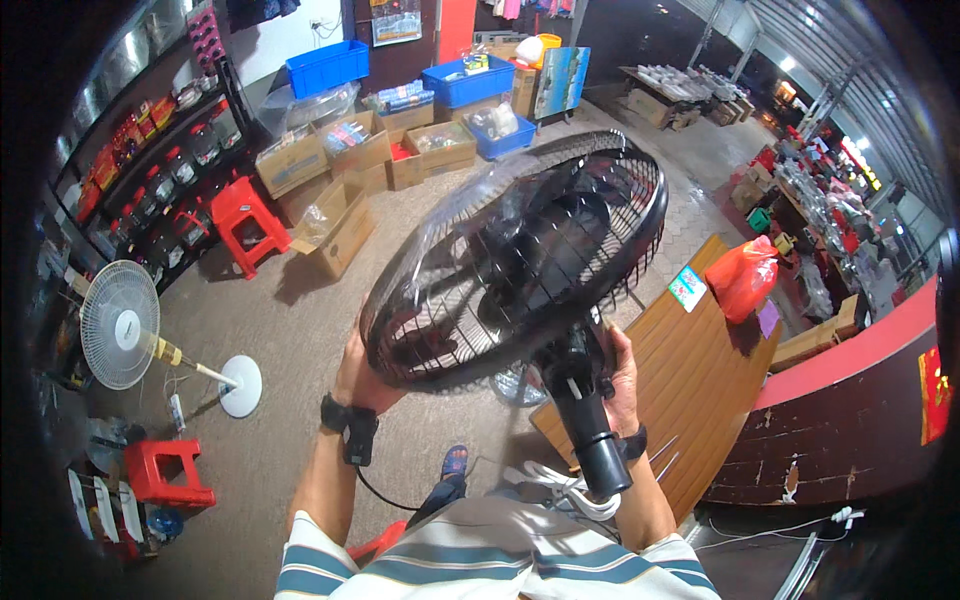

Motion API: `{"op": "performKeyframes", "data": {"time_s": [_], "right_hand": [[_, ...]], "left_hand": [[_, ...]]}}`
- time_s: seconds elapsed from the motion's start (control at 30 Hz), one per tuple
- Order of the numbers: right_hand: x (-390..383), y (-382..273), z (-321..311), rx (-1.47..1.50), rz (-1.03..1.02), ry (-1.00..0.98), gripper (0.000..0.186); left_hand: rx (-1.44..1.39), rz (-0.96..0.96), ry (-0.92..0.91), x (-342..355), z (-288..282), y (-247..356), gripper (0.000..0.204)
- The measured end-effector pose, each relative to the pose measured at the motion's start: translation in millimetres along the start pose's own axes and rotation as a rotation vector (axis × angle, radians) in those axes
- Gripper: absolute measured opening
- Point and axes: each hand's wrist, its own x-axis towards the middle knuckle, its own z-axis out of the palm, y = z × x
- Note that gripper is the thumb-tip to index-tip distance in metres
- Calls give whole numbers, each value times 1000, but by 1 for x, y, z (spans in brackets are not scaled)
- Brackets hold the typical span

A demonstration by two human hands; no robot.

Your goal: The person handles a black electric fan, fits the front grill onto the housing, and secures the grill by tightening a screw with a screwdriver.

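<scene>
A black electric fan head (580, 235) with a round wire guard is held up in front of me, tilted, its short black neck tube (603, 465) pointing down toward my body. Some clear plastic film seems to cling to the guard's upper left side. My left hand (362, 378) grips the lower left rim of the guard, its fingers mostly hidden behind the wires. At the neck, my right hand (622, 385) is closed around the housing from the right. A coil of white cable (570, 490) hangs below the fan, near my right forearm.
To the right stands a brown wooden table (660, 380) bearing a red plastic bag (743, 275) and a small card (687, 288). At left are a white standing fan (126, 325) and red stools (245, 225). Cardboard boxes (340, 225) and blue crates (328, 70) line the back.
</scene>
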Motion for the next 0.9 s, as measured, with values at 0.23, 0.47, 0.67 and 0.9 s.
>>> {"op": "performKeyframes", "data": {"time_s": [0.23, 0.47, 0.67, 0.9], "right_hand": [[-5, 14, -104, -411, -365, 95, 38], [-63, 18, -165, -440, -142, 289, 41], [-83, 16, -175, -430, -113, 335, 45], [-77, 20, -169, -409, -95, 291, 49]], "left_hand": [[-160, -212, -183, 6, -9, 10, 86], [-190, -297, -285, 20, -64, 8, 72], [44, -265, -198, 2, -36, 5, 59], [102, -196, -141, -10, -4, 7, 63]]}}
